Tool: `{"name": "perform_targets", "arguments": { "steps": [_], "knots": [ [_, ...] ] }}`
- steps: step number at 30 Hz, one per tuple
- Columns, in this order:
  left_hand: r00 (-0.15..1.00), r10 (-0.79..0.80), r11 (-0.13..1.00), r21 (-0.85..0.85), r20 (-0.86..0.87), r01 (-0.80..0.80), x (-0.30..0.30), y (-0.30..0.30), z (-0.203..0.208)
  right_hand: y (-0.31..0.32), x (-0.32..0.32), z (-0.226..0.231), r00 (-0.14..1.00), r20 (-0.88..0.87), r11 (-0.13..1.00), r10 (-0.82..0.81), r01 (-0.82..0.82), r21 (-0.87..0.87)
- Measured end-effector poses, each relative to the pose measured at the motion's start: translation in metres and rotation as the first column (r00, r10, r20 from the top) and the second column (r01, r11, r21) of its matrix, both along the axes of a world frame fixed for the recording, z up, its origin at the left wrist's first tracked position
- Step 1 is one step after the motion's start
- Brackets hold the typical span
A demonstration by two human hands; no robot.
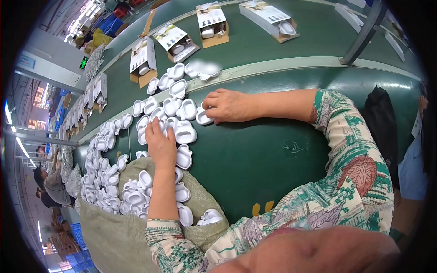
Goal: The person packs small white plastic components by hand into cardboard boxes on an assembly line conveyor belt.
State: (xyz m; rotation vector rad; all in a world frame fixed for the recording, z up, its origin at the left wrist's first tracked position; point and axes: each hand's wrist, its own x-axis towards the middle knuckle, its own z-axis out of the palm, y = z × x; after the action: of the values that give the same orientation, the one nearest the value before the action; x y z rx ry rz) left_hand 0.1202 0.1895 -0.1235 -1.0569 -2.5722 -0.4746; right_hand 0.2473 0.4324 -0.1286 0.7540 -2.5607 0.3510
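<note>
shells (184, 155): glossy smth plast. | sack (114, 241): rough wovn cloth | tabletop (255, 168): smth, semi-gloss

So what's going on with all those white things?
A person is handling small white plastic pieces at a green table. Their right hand has its fingers on one white piece, and their left hand is over the cluster beside it. More pieces lie heaped on a dull green sack. Open boxes stand farther back, some with white things inside.

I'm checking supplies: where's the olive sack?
In the head view, the olive sack lies lower left, partly beneath the left forearm, white pieces piled at its mouth.
</note>
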Motion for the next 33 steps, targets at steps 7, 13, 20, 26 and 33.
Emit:
{"name": "perform_targets", "arguments": {
  "steps": [7, 13, 20, 26, 33],
  "knots": [
    [0.999, -0.017, 1.0, 0.0, -0.032, 0.017, -0.021, -0.018, -0.001, 0.043, -0.027, 0.019, 0.926, -0.286, 0.969, -0.247, 0.237, -0.072],
    [1.0, 0.023, 0.999, -0.023, -0.001, -0.023, -0.02, -0.023, -0.006, 0.175, -0.076, 0.002, 0.693, -0.333, 0.733, -0.639, 0.681, 0.01],
    [1.0, 0.018, 1.0, -0.012, -0.001, -0.018, -0.024, -0.018, 0.0, 0.195, -0.057, 0.005, 0.486, -0.39, 0.577, -0.782, 0.802, -0.156],
    [1.0, 0.018, 1.0, -0.009, 0.006, -0.018, -0.023, -0.015, -0.001, 0.112, 0.029, 0.02, 0.774, 0.131, 0.779, -0.62, 0.626, -0.016],
    [1.0, 0.0, 1.0, 0.001, 0.002, 0.0, -0.021, -0.013, -0.004, 0.148, 0.039, 0.012, 0.729, -0.172, 0.727, -0.662, 0.681, 0.089]
  ]
}}
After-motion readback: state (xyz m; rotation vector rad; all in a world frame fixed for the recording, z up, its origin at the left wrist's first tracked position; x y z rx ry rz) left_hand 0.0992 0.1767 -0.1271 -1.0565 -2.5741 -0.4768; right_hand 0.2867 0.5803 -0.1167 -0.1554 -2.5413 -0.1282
